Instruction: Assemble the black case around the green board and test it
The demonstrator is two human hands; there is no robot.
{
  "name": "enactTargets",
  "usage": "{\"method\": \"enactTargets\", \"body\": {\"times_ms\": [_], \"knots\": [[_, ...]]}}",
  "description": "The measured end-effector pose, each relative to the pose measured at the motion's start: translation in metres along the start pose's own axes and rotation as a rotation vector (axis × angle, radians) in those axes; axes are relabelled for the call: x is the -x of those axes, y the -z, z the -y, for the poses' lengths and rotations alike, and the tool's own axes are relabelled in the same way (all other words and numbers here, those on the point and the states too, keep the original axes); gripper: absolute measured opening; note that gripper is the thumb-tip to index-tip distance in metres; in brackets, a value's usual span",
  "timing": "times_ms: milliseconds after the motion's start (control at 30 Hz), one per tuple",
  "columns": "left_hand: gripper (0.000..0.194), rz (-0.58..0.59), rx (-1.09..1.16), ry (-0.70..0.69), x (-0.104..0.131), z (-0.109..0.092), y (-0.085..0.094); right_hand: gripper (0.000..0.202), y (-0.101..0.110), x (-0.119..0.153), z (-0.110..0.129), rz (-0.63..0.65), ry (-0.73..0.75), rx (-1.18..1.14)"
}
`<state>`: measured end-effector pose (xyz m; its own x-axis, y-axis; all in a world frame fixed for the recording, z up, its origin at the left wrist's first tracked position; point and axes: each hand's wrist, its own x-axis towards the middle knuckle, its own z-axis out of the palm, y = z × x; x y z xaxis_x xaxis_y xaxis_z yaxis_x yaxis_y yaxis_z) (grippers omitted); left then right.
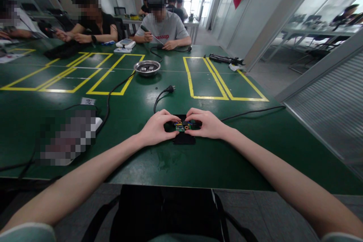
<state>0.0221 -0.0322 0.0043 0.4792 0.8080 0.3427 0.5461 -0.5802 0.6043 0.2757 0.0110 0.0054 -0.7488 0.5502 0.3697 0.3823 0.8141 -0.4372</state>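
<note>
Near the front of the green table, a small green circuit board (180, 128) with copper-ringed coils and thin wires sits between my two hands. My left hand (159, 128) pinches its left side between thumb and fingers. On the other side, my right hand (204, 124) grips the right edge the same way. Beneath the board lies a flat black piece (184, 139), perhaps a casing; my hands cover part of it. A black cable (246, 113) runs off to the right from behind my right hand.
A black plug (170, 89) on its cable lies just beyond my hands. Farther off stands a steel bowl (147, 69) with metal parts. A blurred-out device (70, 136) is at left. Yellow tape (210, 97) marks the green table (136, 174). Co-workers sit across.
</note>
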Motion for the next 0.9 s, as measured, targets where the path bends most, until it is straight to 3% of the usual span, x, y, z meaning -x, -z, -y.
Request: {"method": "enactTargets", "body": {"times_ms": [900], "knots": [[0.036, 0.035, -0.008, -0.064, 0.0000, 0.0044, -0.0010, 0.026, 0.0006, 0.0012, -0.0030, -0.010, -0.012, -0.019]]}}
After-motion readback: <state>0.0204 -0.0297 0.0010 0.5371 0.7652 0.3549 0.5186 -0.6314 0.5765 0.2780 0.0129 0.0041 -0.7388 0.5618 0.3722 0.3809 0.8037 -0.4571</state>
